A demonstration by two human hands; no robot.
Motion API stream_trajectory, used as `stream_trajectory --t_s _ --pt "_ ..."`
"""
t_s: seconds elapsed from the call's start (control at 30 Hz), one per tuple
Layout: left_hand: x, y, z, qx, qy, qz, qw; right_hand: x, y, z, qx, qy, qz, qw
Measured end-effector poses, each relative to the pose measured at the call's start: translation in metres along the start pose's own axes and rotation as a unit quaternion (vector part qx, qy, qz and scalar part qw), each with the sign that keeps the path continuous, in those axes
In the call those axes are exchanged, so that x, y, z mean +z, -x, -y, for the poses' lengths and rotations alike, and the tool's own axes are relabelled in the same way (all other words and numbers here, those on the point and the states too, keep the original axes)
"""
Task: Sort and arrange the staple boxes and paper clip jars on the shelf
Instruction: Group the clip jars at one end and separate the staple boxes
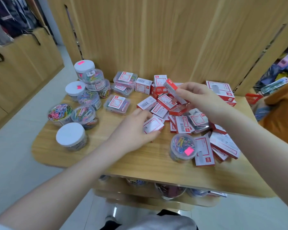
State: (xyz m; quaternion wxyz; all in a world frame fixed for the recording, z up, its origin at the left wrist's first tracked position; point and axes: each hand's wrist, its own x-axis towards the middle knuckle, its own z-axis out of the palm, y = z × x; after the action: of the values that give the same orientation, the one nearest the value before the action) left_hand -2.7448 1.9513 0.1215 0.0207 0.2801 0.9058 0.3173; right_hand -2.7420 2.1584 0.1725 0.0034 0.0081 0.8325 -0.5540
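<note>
Item one: our left hand, its grip curled round a small white staple box with a red border, which lies low on the wooden shelf top.

Item two: our right hand, raised above the pile, its grip pinching a long red-and-white staple box tilted on a slant; thumb and fingers close on its lower end.

Item three: a loose heap of red-and-white staple boxes between the two grips and beneath the right one, lying at all angles, some overlapping.

Item four: further staple boxes fanned out below the right grip, near the shelf's front edge.

Item five: a round clear jar of coloured paper clips with a pink sticker on its lid, upright, just right of the left grip and touching a flat box beside it.

Item six: a cluster of paper clip jars well left of the left grip, some white-lidded, some stacked.

Item seven: flat clear cases of clips between that cluster and the heap.

Item eight: a larger red-bordered carton beyond the right grip, against the wooden back panel.
</note>
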Motion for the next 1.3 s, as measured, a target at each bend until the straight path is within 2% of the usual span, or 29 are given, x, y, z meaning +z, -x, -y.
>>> stream_trajectory --t_s 0.1,0.17,0.27,0.4,0.5,0.6,0.63,0.73,0.83,0.93,1.0,1.07,1.13,1.2,1.3 --pt "0.014 -0.002 -0.003 -0.009 -0.075 0.030 0.997 -0.012 0.001 -0.008 -0.013 0.047 -0.015 0.999" --pt "0.017 -0.004 -0.005 -0.023 -0.098 0.030 0.995 -0.019 0.000 -0.014 -0.029 0.123 -0.031 0.991" --pt "0.019 -0.005 -0.005 -0.029 -0.074 0.014 0.997 -0.025 -0.003 -0.020 -0.070 0.241 -0.042 0.967" --pt "0.024 -0.001 -0.003 0.010 -0.045 0.007 0.999 -0.020 -0.012 -0.027 -0.113 0.381 -0.033 0.917" --pt "0.021 0.001 -0.004 0.023 -0.020 -0.020 0.999 -0.012 -0.019 -0.019 -0.151 0.403 -0.045 0.902" --pt "0.007 -0.008 -0.003 0.023 -0.030 -0.127 0.991 -0.006 -0.030 -0.008 -0.191 0.391 -0.047 0.899" --pt "0.000 -0.014 -0.003 0.005 -0.048 -0.138 0.989 -0.005 -0.037 -0.005 -0.198 0.392 -0.045 0.897" --pt "-0.012 -0.034 -0.003 -0.052 -0.126 -0.093 0.986 -0.001 -0.063 0.002 -0.190 0.413 -0.016 0.891" --pt "-0.015 -0.050 0.001 -0.069 -0.152 -0.043 0.985 0.005 -0.085 0.004 -0.167 0.431 0.046 0.886" --pt "-0.018 -0.062 0.010 -0.060 -0.176 -0.006 0.983 0.007 -0.095 0.004 -0.164 0.428 0.067 0.886" --pt "-0.025 -0.069 0.016 -0.056 -0.197 -0.015 0.979 0.003 -0.095 0.005 -0.187 0.402 0.034 0.896" --pt "-0.028 -0.076 0.024 -0.052 -0.212 -0.023 0.976 -0.002 -0.090 0.009 -0.180 0.305 -0.046 0.934" --pt "-0.027 -0.084 0.028 -0.041 -0.222 -0.030 0.974 -0.004 -0.084 0.012 -0.121 0.150 -0.102 0.976" --pt "-0.026 -0.091 0.029 -0.031 -0.215 -0.040 0.975 -0.003 -0.078 0.014 -0.069 0.026 -0.083 0.994" --pt "-0.031 -0.098 0.032 -0.020 -0.160 -0.053 0.985 0.006 -0.068 0.018 -0.066 0.017 0.005 0.998"
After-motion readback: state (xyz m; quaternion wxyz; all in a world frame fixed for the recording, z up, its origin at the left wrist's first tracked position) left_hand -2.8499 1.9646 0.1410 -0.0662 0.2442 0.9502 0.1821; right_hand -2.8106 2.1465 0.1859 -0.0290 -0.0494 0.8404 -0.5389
